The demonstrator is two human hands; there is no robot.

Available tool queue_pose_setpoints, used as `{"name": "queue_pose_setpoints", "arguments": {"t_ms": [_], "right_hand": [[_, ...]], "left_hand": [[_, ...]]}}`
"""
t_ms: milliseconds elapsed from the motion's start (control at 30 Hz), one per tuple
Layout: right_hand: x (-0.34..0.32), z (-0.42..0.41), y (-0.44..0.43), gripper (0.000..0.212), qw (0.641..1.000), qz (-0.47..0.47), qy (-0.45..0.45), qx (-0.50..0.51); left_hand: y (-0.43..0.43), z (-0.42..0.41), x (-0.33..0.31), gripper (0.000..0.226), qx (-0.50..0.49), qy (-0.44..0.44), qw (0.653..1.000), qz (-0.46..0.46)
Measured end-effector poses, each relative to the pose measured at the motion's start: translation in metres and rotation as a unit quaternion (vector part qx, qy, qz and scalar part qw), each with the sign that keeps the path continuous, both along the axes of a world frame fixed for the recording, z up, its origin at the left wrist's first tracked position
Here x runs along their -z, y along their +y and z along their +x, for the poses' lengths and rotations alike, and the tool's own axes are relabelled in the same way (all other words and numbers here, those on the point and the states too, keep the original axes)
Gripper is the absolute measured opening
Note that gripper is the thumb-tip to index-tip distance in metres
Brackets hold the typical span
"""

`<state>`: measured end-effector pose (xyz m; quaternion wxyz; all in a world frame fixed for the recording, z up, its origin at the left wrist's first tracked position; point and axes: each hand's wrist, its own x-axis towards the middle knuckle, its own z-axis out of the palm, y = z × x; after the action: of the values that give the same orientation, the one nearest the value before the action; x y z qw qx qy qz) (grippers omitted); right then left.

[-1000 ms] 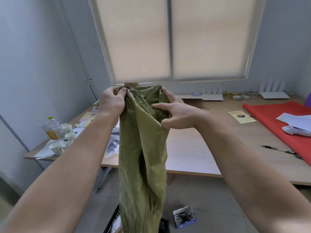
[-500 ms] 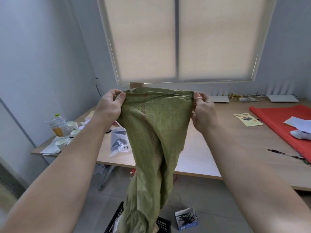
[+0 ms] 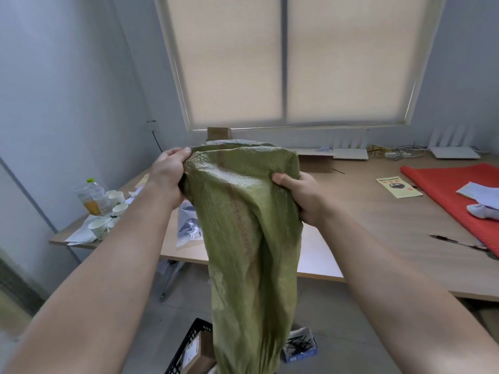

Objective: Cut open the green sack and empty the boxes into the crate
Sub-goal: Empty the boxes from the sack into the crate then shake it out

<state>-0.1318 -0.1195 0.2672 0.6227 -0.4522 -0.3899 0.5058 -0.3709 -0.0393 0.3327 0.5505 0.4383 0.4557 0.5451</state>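
Observation:
I hold the green woven sack [image 3: 243,225] up in front of me with both hands, and it hangs limp down past the table edge. My left hand [image 3: 168,172] pinches its upper left corner. My right hand [image 3: 299,197] grips the sack's right side a little lower. Below the sack, on the floor, stands the black crate [image 3: 189,344] with a brown cardboard box [image 3: 198,354] lying in it. The sack's lower end covers part of the crate.
A small open blue box of black screws [image 3: 298,345] lies on the floor right of the crate. The wooden table [image 3: 378,225] carries paper cups [image 3: 108,211], a bottle [image 3: 90,197], a plastic bag [image 3: 189,228], a leaflet [image 3: 398,187], a red mat [image 3: 459,195] and a pen [image 3: 456,242].
The sack's top, stretched wide half a second ago, is bunched again. My right hand has dropped lower along the sack's right side. The view has tilted slightly.

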Motion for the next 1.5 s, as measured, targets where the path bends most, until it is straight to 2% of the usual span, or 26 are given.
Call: {"name": "queue_pose_setpoints", "arguments": {"t_ms": [100,167,200,267,333,400,533,633,700,767,833,933,1000,1200,1333,1400,1433,1500], "right_hand": [[-0.01,-0.002,0.004,0.01,0.999,-0.021,0.016,0.045],[-0.015,-0.004,0.008,0.005,0.996,-0.03,0.014,0.08],[-0.016,-0.005,0.01,0.004,0.995,-0.035,0.004,0.094],[-0.016,-0.005,0.014,0.003,0.992,-0.039,-0.018,0.117],[-0.014,-0.005,0.017,0.011,0.988,-0.048,-0.035,0.144],[-0.012,-0.003,0.02,0.021,0.981,-0.055,-0.054,0.178],[-0.01,0.0,0.02,0.018,0.965,-0.063,-0.083,0.241],[-0.013,0.0,0.02,0.025,0.957,-0.067,-0.091,0.267],[-0.018,-0.001,0.019,0.027,0.959,-0.073,-0.085,0.26],[-0.022,-0.001,0.016,0.022,0.969,-0.068,-0.058,0.23],[-0.024,-0.001,0.012,0.025,0.981,-0.041,-0.022,0.189],[-0.021,0.003,0.004,0.048,0.987,0.003,-0.013,0.16],[-0.02,0.007,0.0,0.063,0.988,0.016,-0.036,0.148],[-0.016,0.017,-0.01,0.107,0.964,0.106,-0.213,0.124],[-0.005,0.02,-0.009,0.123,0.905,0.13,-0.405,0.027],[-0.001,0.017,-0.008,0.123,0.872,0.116,-0.475,0.012],[0.0,0.016,-0.008,0.115,0.869,0.11,-0.482,0.023],[0.0,0.013,-0.01,0.083,0.882,0.102,-0.456,0.057]], "left_hand": [[-0.008,-0.004,0.004,0.051,0.062,-0.011,0.998,-0.023],[-0.011,-0.004,0.007,0.075,0.096,0.014,0.995,0.024],[-0.014,-0.003,0.01,0.078,0.11,0.033,0.992,0.06],[-0.021,-0.001,0.013,0.07,0.143,0.058,0.979,0.132],[-0.027,-0.002,0.013,0.064,0.183,0.078,0.963,0.183],[-0.033,-0.006,0.013,0.076,0.204,0.121,0.949,0.207],[-0.033,-0.006,0.019,0.09,0.21,0.187,0.924,0.259],[-0.038,0.003,0.025,0.106,0.238,0.303,0.886,0.26],[-0.037,0.009,0.031,0.11,0.223,0.349,0.874,0.254],[-0.033,0.012,0.036,0.104,0.186,0.333,0.891,0.247],[-0.03,0.012,0.04,0.085,0.16,0.298,0.914,0.223],[-0.029,0.008,0.042,0.044,0.146,0.253,0.941,0.169],[-0.03,0.005,0.041,0.031,0.151,0.207,0.958,0.128],[-0.028,0.005,0.038,0.019,0.088,0.117,0.989,0.028],[-0.03,0.006,0.037,0.023,0.076,0.094,0.993,0.013],[-0.03,0.006,0.035,0.028,0.103,0.058,0.993,-0.008],[-0.031,0.006,0.034,0.03,0.116,0.036,0.992,-0.021],[-0.032,0.005,0.031,0.029,0.13,0.011,0.991,-0.034]]}}
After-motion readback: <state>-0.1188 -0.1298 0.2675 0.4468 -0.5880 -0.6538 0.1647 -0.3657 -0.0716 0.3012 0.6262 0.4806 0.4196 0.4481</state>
